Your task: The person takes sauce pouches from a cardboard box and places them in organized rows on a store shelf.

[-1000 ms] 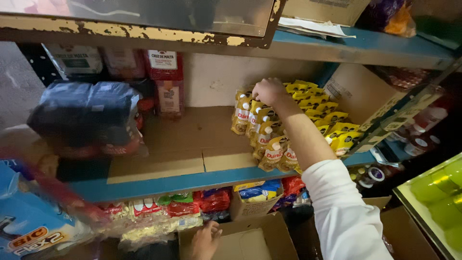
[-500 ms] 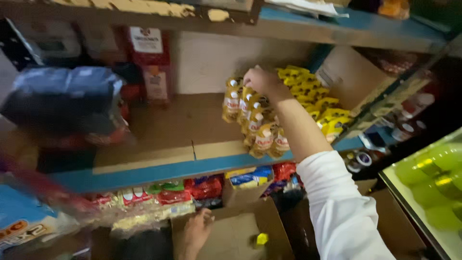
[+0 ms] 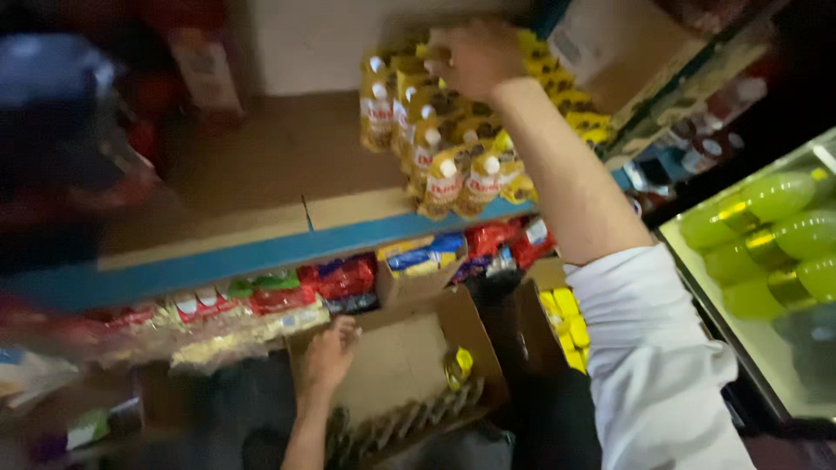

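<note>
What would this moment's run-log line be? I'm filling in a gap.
right hand: on yellow bottles, shelf | left hand: at cardboard box below, grip unclear | view: blurred

Dim shop corner, stocked shelving, motion blur.
Blue-edged shelf (image 3: pixel 261 257) runs 9 to 3 o'clock, brown board top, pale back wall (image 3: pixel 305 43) at 12. Red and green snack packets (image 3: pixel 287 292) on the lower tier near centre. Cooler with green bottles (image 3: pixel 766 235) at 3 o'clock, brightest spot. Dark blurred bundle (image 3: pixel 52 113) at 10. Floor at 6 too dark to tell.
</note>
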